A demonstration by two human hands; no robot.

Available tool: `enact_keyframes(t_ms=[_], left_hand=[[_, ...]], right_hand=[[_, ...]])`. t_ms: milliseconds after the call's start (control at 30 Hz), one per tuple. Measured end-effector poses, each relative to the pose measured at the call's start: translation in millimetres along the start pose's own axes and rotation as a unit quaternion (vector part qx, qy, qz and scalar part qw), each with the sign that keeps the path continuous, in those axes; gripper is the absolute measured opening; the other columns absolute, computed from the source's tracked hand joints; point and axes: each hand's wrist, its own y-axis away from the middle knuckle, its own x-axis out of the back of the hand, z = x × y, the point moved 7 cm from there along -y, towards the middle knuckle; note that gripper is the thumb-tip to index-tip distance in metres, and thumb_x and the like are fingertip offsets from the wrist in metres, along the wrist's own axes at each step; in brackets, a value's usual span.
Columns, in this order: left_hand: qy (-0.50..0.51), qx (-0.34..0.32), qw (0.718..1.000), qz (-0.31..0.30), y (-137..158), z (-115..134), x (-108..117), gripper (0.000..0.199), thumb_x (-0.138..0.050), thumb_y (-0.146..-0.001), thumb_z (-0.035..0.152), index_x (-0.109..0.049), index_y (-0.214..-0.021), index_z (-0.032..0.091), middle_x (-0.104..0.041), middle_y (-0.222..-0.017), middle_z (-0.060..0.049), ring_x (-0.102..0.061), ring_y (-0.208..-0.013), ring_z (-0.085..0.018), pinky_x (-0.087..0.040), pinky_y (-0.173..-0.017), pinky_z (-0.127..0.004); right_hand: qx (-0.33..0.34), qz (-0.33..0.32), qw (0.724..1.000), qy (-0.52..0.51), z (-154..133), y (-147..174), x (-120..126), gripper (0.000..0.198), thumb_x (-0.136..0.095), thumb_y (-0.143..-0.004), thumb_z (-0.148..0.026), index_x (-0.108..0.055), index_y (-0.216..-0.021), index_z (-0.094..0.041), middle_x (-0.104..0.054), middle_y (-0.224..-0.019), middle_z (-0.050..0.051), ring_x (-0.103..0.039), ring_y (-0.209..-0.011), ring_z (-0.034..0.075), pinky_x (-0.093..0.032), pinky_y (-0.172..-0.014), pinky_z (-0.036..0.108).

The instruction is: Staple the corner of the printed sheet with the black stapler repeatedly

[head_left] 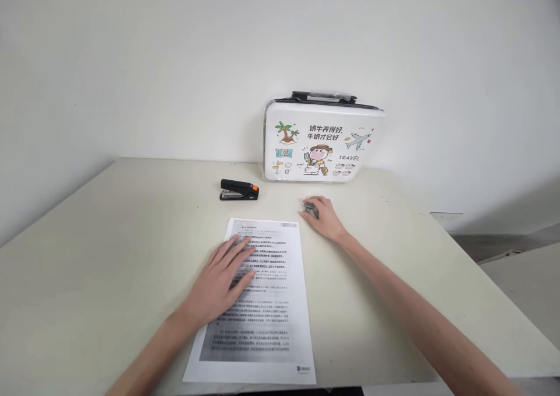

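My left hand [221,280] lies flat with fingers spread on a printed sheet of paper [266,302], covering part of its left side. Beyond the sheet's upper right corner, my right hand [324,218] is closed around a small greyish object [311,210]. Its shape is mostly hidden by my fingers, so I cannot tell its kind. A black stapler [239,190] with an orange patch rests on the table past the top edge of the paper, apart from both hands.
A white carrying case [324,142] with cartoon prints and a black handle stands upright against the wall at the back of the pale table [109,256]. A wall socket [445,216] shows beyond the table's right edge.
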Motion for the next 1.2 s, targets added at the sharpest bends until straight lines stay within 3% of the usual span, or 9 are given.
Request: enact_keyframes(t_ms=[233,500,667,767,933,1200], left_hand=[[0.000,-0.015,1.000,0.006,1.4,4.9,-4.6,0.049,-0.050,-0.109,0.046,-0.053,-0.155,0.028,-0.045,-0.168,-0.003,-0.034,-0.159,-0.030,-0.035,-0.128,-0.055],[-0.002,-0.019,1.000,0.022,1.2,3.5,-5.5,0.048,-0.050,-0.109,0.045,-0.053,-0.154,0.028,-0.047,-0.167,-0.002,-0.035,-0.158,-0.029,-0.037,-0.127,-0.055],[0.005,-0.021,1.000,0.022,0.4,2.3,-5.0,0.048,-0.051,-0.109,0.044,-0.053,-0.154,0.029,-0.047,-0.167,-0.001,-0.035,-0.158,-0.029,-0.038,-0.127,-0.055],[0.000,-0.020,1.000,0.020,0.4,1.1,-6.9,0.048,-0.051,-0.109,0.045,-0.053,-0.154,0.028,-0.046,-0.167,-0.001,-0.035,-0.158,-0.030,-0.038,-0.127,-0.055],[0.002,-0.018,1.000,0.025,0.6,1.2,-8.1,0.047,-0.049,-0.110,0.046,-0.056,-0.152,0.028,-0.048,-0.166,-0.002,-0.036,-0.157,-0.029,-0.038,-0.127,-0.054],[0.008,-0.013,0.999,0.028,2.2,7.8,-1.5,0.046,-0.049,-0.110,0.045,-0.057,-0.152,0.028,-0.052,-0.163,-0.003,-0.038,-0.156,-0.030,-0.038,-0.126,-0.054]], right_hand=[[0.016,-0.006,0.999,-0.030,-23.8,-16.5,-25.5,0.039,-0.071,-0.094,-0.041,-0.067,-0.128,-0.022,-0.064,-0.132,0.015,-0.055,-0.127,0.033,-0.044,-0.115,0.053],[0.072,-0.060,0.992,-0.086,-60.2,-28.0,-47.2,0.050,-0.073,-0.087,-0.025,-0.064,-0.137,-0.026,-0.069,-0.132,0.008,-0.063,-0.122,0.027,-0.053,-0.108,0.046],[0.048,-0.024,0.995,-0.084,-47.7,-10.7,-27.2,0.053,-0.073,-0.088,-0.027,-0.061,-0.140,-0.027,-0.061,-0.146,0.010,-0.057,-0.136,0.029,-0.045,-0.118,0.049],[0.015,0.010,0.997,-0.072,-30.7,5.0,-11.2,0.049,-0.074,-0.089,-0.033,-0.063,-0.137,-0.025,-0.061,-0.144,0.013,-0.055,-0.136,0.032,-0.044,-0.119,0.054],[-0.012,0.030,0.996,-0.080,-17.1,16.6,-3.4,0.037,-0.070,-0.092,-0.034,-0.069,-0.128,-0.024,-0.070,-0.129,0.012,-0.067,-0.117,0.029,-0.055,-0.104,0.050],[-0.023,0.047,0.990,-0.133,-24.8,4.5,-20.2,0.022,-0.061,-0.093,-0.025,-0.074,-0.110,-0.023,-0.079,-0.108,0.008,-0.074,-0.093,0.023,-0.061,-0.091,0.043]])
